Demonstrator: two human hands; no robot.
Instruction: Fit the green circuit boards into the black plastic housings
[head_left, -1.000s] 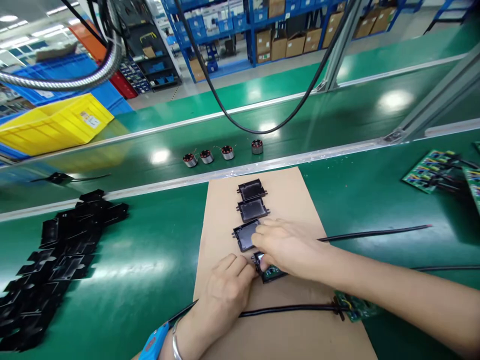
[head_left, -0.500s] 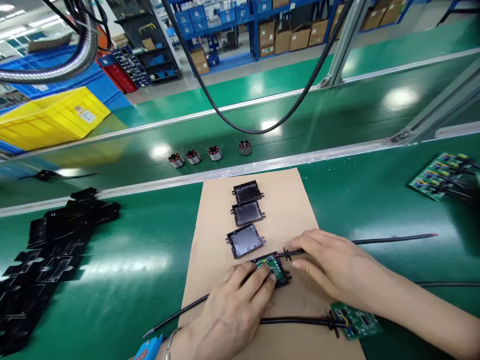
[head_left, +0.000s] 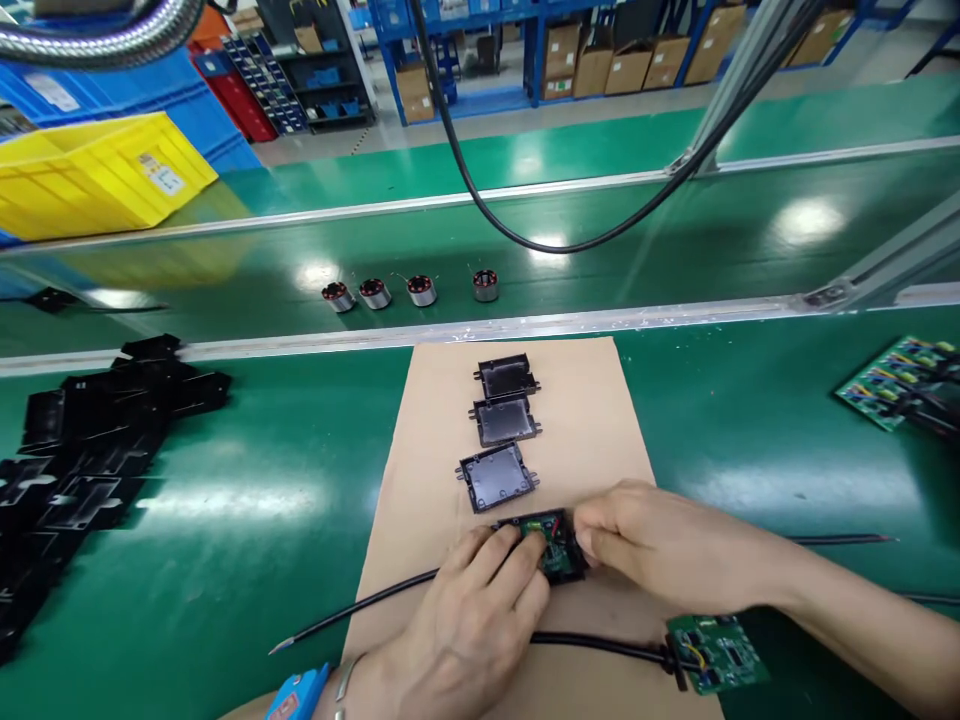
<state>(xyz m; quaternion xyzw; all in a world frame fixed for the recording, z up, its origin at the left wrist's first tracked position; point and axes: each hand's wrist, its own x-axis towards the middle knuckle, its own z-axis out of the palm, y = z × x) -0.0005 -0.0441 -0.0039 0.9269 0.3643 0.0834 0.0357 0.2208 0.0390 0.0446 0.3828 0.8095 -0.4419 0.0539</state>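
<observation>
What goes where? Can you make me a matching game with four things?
1. Yellow bin
2. Left hand
3. Right hand
4. Metal rings

A. At the right end of the black case
B. Lined up past the cardboard
C. Upper left of the picture
D. Over the green board in the black case

Pairs: 1-C, 2-D, 3-A, 4-B

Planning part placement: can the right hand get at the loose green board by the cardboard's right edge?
Probably yes: the loose green board lies close to the right hand, its top mostly uncovered. The hand would likely first have to leave the black case.
</observation>
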